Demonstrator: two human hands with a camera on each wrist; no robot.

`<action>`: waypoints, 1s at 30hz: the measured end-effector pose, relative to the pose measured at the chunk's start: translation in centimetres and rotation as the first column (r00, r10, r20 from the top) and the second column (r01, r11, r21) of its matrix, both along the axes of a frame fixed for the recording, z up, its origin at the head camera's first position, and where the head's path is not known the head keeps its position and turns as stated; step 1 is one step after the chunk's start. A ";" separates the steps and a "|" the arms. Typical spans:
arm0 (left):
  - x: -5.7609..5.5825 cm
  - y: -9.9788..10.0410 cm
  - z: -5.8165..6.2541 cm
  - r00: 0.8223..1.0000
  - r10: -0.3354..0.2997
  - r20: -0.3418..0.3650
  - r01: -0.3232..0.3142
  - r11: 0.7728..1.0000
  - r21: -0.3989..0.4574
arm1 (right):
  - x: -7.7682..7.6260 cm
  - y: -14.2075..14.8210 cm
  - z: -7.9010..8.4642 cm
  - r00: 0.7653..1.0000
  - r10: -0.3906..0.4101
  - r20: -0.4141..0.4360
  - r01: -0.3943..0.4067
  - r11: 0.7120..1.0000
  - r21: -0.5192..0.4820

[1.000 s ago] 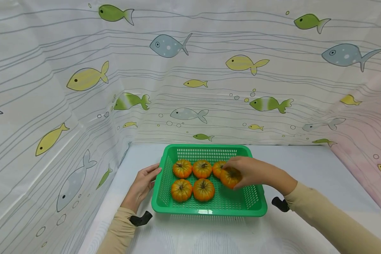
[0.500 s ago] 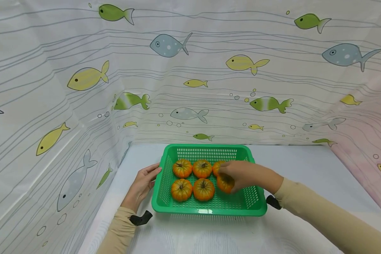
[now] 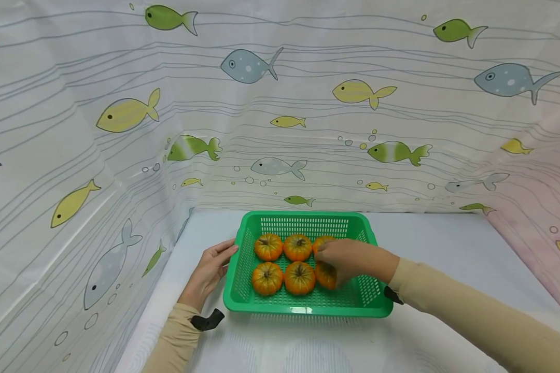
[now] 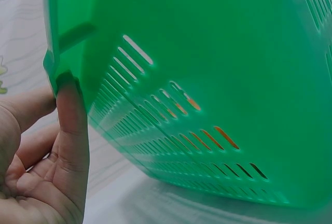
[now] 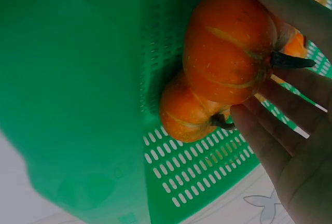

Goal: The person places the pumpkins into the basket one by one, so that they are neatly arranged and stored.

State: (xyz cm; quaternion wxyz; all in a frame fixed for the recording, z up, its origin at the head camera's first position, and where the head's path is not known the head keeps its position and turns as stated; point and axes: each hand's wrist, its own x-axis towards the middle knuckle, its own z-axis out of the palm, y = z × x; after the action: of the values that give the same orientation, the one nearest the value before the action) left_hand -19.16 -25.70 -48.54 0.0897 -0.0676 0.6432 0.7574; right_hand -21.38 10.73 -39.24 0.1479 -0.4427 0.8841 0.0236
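Note:
A green plastic basket [image 3: 308, 311] with slotted walls stands on the table, with small orange pumpkins in two rows. My right hand [image 3: 350, 260] reaches over its right side and holds a pumpkin [image 3: 325, 275] at the right end of the front row. In the right wrist view, thumb and fingers spread round this pumpkin [image 5: 228, 47], its dark stem toward the palm. Another pumpkin [image 3: 323, 242] sits behind, partly hidden by the hand. Beside the held one lies a front-row pumpkin [image 3: 299, 278]. My left hand [image 3: 210, 272] grips the basket's left rim, a fingertip tucked under the lip [image 4: 70, 92].
More pumpkins sit in the basket: a back-left pumpkin [image 3: 268, 247], a back-middle pumpkin [image 3: 297, 247] and a front-left pumpkin [image 3: 267, 278]. A white table [image 3: 438, 243] lies under it. A fish-patterned curtain [image 3: 317, 145] surrounds the back and sides.
My right hand has moved left and slightly down with the pumpkin, bringing it beside the front-row pumpkins. My left hand stays at the basket rim.

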 end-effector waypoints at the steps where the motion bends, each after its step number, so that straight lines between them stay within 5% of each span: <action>1: 0.0 0.0 0.0 1.000 0.001 0.001 -0.001 1.000 -0.001 | 0.0 -0.1 0.0 1.000 0.000 -0.003 0.000 1.000 0.009; 30: 0.0 0.1 0.0 1.000 0.005 0.010 -0.005 1.000 -0.012 | 0.1 -2.9 -1.5 0.995 0.066 -0.072 -0.045 0.965 0.258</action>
State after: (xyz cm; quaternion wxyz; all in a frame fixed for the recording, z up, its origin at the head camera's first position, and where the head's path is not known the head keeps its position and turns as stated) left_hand -19.20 -25.64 -48.53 0.0907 -0.0737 0.6469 0.7536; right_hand -21.33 7.86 -40.77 0.1677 -0.4430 0.8661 0.1595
